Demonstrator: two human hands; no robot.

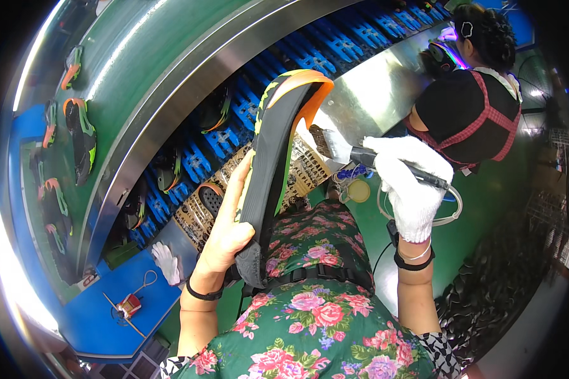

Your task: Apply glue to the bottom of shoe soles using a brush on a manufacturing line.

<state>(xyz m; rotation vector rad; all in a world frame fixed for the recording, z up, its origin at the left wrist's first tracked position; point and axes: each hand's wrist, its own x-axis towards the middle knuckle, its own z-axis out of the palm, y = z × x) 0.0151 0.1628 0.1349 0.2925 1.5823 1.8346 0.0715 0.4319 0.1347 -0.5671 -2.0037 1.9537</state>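
Observation:
My bare left hand [226, 224] grips a black shoe [267, 148] with an orange edge and yellow-green trim. The shoe stands nearly upright, its long dark side toward my palm and its orange end at the top. In a white knitted glove, my right hand [414, 180] is closed around the black handle of a flat brush [341, 148] with a metal ferrule and dark bristles. The bristle end is close to the shoe's inner side; I cannot tell whether they touch. A pale tube or cord [452, 211] loops beside the right hand.
Blue racks [322, 60] line the metal-edged bench ahead. At left, a green belt [117, 69] carries several similar shoes. A holed clog [210, 196] lies on printed cardboard. A blue table [101, 322] bears a white glove [166, 262]. A co-worker [471, 104] is at the right.

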